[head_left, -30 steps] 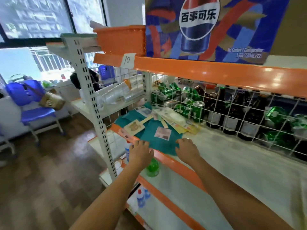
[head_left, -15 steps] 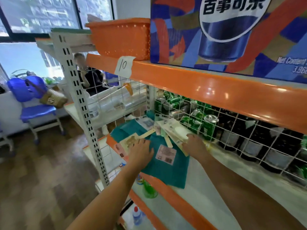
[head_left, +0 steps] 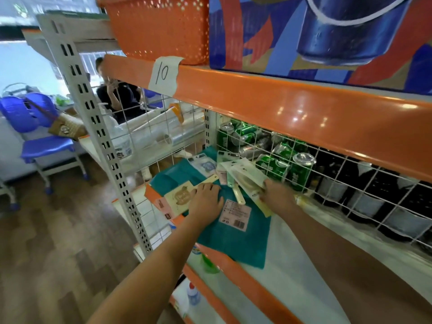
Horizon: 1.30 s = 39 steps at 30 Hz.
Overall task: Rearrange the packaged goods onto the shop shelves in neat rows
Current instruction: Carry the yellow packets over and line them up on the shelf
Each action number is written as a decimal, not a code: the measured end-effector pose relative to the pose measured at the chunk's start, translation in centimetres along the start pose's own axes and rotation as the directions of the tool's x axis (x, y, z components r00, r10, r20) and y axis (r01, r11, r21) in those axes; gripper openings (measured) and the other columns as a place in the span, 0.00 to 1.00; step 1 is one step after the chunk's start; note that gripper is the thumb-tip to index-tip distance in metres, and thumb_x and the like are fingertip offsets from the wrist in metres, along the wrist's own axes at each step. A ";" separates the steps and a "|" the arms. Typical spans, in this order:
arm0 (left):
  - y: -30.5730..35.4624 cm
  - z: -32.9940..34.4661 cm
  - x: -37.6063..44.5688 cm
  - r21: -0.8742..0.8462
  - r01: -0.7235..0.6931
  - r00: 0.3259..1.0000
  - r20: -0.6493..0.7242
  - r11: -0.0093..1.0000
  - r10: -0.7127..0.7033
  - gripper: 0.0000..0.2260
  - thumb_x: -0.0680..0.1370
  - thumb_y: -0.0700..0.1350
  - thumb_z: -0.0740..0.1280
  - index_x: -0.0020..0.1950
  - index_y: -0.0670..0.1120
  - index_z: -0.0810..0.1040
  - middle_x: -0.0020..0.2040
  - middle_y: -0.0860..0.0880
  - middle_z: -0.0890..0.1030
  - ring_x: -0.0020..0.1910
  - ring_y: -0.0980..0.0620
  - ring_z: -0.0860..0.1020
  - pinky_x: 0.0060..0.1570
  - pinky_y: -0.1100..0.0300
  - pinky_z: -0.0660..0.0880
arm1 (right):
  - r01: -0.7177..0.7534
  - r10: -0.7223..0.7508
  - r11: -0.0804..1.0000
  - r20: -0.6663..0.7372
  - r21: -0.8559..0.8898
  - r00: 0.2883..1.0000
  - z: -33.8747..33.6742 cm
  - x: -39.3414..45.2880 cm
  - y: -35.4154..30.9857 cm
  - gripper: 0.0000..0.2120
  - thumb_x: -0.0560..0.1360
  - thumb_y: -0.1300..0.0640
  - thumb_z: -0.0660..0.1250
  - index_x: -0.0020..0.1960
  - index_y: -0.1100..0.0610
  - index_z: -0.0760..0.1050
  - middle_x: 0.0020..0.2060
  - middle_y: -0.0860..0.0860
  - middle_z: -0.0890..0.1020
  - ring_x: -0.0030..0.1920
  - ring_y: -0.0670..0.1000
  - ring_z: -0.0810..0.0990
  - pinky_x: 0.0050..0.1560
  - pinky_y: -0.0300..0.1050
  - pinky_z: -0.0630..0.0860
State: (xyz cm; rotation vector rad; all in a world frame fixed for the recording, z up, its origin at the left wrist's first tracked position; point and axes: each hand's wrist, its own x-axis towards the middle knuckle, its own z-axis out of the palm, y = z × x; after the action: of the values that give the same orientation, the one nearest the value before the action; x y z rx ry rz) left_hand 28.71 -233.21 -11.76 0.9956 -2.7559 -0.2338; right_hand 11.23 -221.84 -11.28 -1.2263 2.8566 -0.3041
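Observation:
Flat packaged goods lie in a loose pile at the left end of the middle shelf [head_left: 304,272]. A large teal packet [head_left: 233,242] with a pink label is at the bottom of the pile. My left hand [head_left: 205,203] rests flat on it, fingertips touching a beige card packet [head_left: 178,196]. My right hand [head_left: 277,195] grips the near edge of a pale green-and-white packet [head_left: 245,177] that lies on top of several overlapping packets. A blue-and-white packet [head_left: 205,165] lies farther back.
Green cans [head_left: 275,167] and dark bottles [head_left: 374,195] stand behind the wire grid. The orange shelf edge [head_left: 292,113] with the tag "10" hangs close overhead, bearing an orange basket [head_left: 159,26] and a cola carton [head_left: 327,31]. A white upright post [head_left: 98,127] stands at left. A seated person [head_left: 119,97] is behind the shelf.
I have leaned in closer under the upper shelf. Both hands moved from the shelf's front edge deeper onto the pile, the right one reaching the pale packets.

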 end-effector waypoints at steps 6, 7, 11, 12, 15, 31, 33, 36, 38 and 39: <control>0.6 0.1 0.5 0.061 -0.023 1.000 0.008 0.998 0.023 0.19 0.81 0.53 0.55 0.69 0.48 0.68 0.68 0.48 0.70 0.68 0.47 0.65 0.68 0.50 0.62 | -0.019 0.027 0.994 -0.070 0.107 0.997 -0.5 -0.4 0.5 0.09 0.79 0.53 0.59 0.56 0.55 0.71 0.47 0.54 0.81 0.45 0.55 0.80 0.39 0.45 0.70; 0.7 0.1 0.5 0.064 -0.021 1.000 0.002 0.998 0.020 0.18 0.81 0.53 0.55 0.69 0.48 0.68 0.68 0.48 0.70 0.68 0.47 0.66 0.68 0.50 0.62 | -0.022 0.030 0.993 -0.063 0.112 0.998 -0.8 -0.6 0.6 0.09 0.79 0.52 0.59 0.57 0.55 0.71 0.47 0.54 0.81 0.46 0.55 0.79 0.39 0.45 0.69; 1.2 0.3 0.2 0.064 -0.002 0.999 -0.045 0.998 0.005 0.17 0.80 0.53 0.56 0.66 0.48 0.69 0.65 0.47 0.71 0.65 0.47 0.67 0.65 0.51 0.64 | -0.016 0.024 0.994 -0.077 0.110 0.997 -1.8 -1.6 0.8 0.09 0.79 0.48 0.60 0.51 0.55 0.68 0.44 0.54 0.80 0.39 0.53 0.74 0.37 0.44 0.66; 1.2 0.3 -0.1 0.065 -0.004 0.999 -0.050 0.998 0.007 0.17 0.80 0.53 0.56 0.66 0.47 0.69 0.65 0.47 0.71 0.65 0.46 0.68 0.64 0.51 0.65 | -0.012 0.022 0.993 -0.083 0.114 0.996 -2.0 -2.0 0.9 0.10 0.79 0.48 0.60 0.49 0.55 0.67 0.43 0.54 0.79 0.39 0.54 0.75 0.37 0.44 0.66; 0.9 0.3 -0.7 0.080 -0.039 0.998 -0.048 0.996 0.043 0.17 0.80 0.53 0.56 0.66 0.47 0.69 0.65 0.46 0.71 0.64 0.46 0.68 0.63 0.51 0.65 | -0.048 0.058 0.993 -0.088 0.111 0.994 -2.9 -3.8 0.4 0.10 0.80 0.50 0.58 0.51 0.58 0.69 0.44 0.55 0.79 0.43 0.56 0.78 0.37 0.45 0.68; 0.9 -1.8 -7.9 0.065 -0.309 0.951 0.031 0.949 0.308 0.19 0.81 0.50 0.55 0.69 0.44 0.66 0.65 0.45 0.71 0.65 0.45 0.68 0.63 0.51 0.67 | -0.336 0.495 0.672 -0.062 0.660 0.866 -5.8 -16.7 -2.4 0.12 0.79 0.58 0.55 0.58 0.53 0.74 0.50 0.54 0.78 0.52 0.57 0.78 0.39 0.43 0.70; 1.6 -1.5 -9.4 0.053 -0.355 0.935 0.034 0.933 0.354 0.18 0.80 0.50 0.56 0.68 0.44 0.67 0.64 0.45 0.71 0.64 0.45 0.68 0.62 0.52 0.68 | -0.350 0.544 0.616 -0.060 0.706 0.837 -5.9 -19.4 -2.0 0.15 0.79 0.59 0.55 0.62 0.57 0.74 0.55 0.56 0.79 0.57 0.58 0.77 0.49 0.46 0.72; 3.1 -1.6 -11.5 -0.010 -0.401 0.915 0.028 0.916 0.402 0.16 0.79 0.50 0.57 0.65 0.46 0.70 0.63 0.46 0.72 0.64 0.46 0.69 0.61 0.52 0.67 | -0.381 0.631 0.497 -0.024 0.779 0.775 -6.3 -23.1 -1.3 0.14 0.78 0.59 0.57 0.60 0.59 0.75 0.55 0.57 0.80 0.54 0.59 0.79 0.54 0.53 0.76; 4.2 -1.6 -12.8 -0.048 -0.438 0.899 0.016 0.898 0.439 0.15 0.80 0.49 0.57 0.63 0.47 0.71 0.62 0.46 0.73 0.63 0.46 0.69 0.60 0.52 0.67 | -0.366 0.652 0.446 -0.016 0.817 0.758 -6.7 -25.5 -0.7 0.13 0.77 0.60 0.58 0.58 0.59 0.76 0.54 0.58 0.81 0.53 0.59 0.79 0.54 0.56 0.77; 4.9 -1.6 -13.5 -0.061 -0.455 0.890 0.008 0.888 0.456 0.14 0.80 0.49 0.57 0.63 0.47 0.71 0.62 0.46 0.73 0.63 0.46 0.69 0.60 0.52 0.66 | -0.341 0.661 0.404 -0.013 0.849 0.750 -6.9 -26.8 -0.5 0.12 0.77 0.61 0.58 0.58 0.60 0.76 0.54 0.58 0.81 0.52 0.58 0.80 0.54 0.55 0.78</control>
State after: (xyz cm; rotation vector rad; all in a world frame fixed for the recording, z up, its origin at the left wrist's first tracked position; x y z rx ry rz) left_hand 36.27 -220.96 -10.94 0.3072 -2.8829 -0.2461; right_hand 29.45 -201.72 -6.00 -0.0620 2.5132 -1.7015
